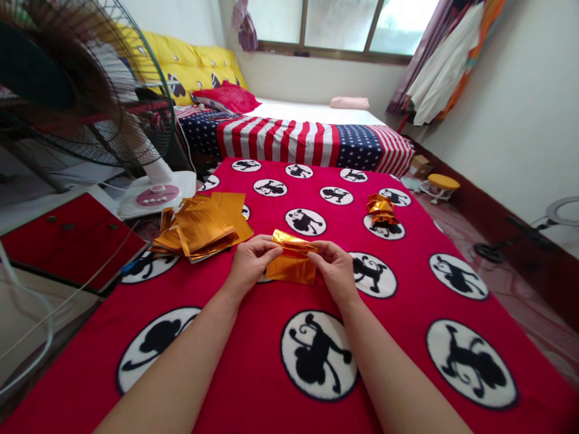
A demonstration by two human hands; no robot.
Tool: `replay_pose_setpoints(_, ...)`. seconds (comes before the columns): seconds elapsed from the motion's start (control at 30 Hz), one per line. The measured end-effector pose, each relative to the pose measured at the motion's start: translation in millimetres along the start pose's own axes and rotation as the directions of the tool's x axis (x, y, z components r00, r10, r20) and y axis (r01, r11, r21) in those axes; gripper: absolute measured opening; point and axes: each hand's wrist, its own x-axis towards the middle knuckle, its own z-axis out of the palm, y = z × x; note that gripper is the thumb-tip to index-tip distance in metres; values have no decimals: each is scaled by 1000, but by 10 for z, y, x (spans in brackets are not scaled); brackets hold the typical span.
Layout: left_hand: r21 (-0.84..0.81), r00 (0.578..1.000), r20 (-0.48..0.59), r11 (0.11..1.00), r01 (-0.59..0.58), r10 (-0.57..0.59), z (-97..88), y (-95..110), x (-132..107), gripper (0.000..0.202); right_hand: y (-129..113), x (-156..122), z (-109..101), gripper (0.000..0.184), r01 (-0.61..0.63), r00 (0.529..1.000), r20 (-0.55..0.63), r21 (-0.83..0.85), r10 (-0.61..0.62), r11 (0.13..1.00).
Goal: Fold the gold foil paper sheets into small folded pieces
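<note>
A sheet of shiny gold foil paper (292,269) is held between my two hands over the middle of the red cloth, its far edge folded over toward me. My left hand (256,259) pinches the left end of the fold between thumb and fingers. At the right end, my right hand (333,265) pinches the same fold, thumb on top. A loose, uneven pile of flat gold foil sheets (205,226) lies to the left of my left hand. Beyond my right hand sits a small stack of folded gold foil pieces (380,208).
The red cloth (244,361) has black monkey figures in white circles. A fan (156,175) stands at the left beside a red-topped cabinet (67,241). Behind is a bed with a striped, starred cover (289,138). A yellow stool (443,181) stands at the right.
</note>
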Motion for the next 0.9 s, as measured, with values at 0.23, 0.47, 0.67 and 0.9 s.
replay_pose_setpoints(0.23,-63,997,4,995,80,-80,26,22,-24,20,0,-3,9,25,-10,1000,-15,8,10,1000)
replay_pose_setpoints(0.47,-64,993,-21,991,114,-116,50,1,-44,27,0,-1,4,24,14,999,-43,-31,-15,999)
replay_pose_setpoints(0.67,-81,992,2,989,124,-125,61,-23,-45,24,-3,-13,0,24,16,997,-72,-69,-21,997)
replay_pose_setpoints(0.9,-130,989,-12,981,145,-148,50,-50,-44,22,-11,-13,-4,29,4,999,-37,19,-4,1000)
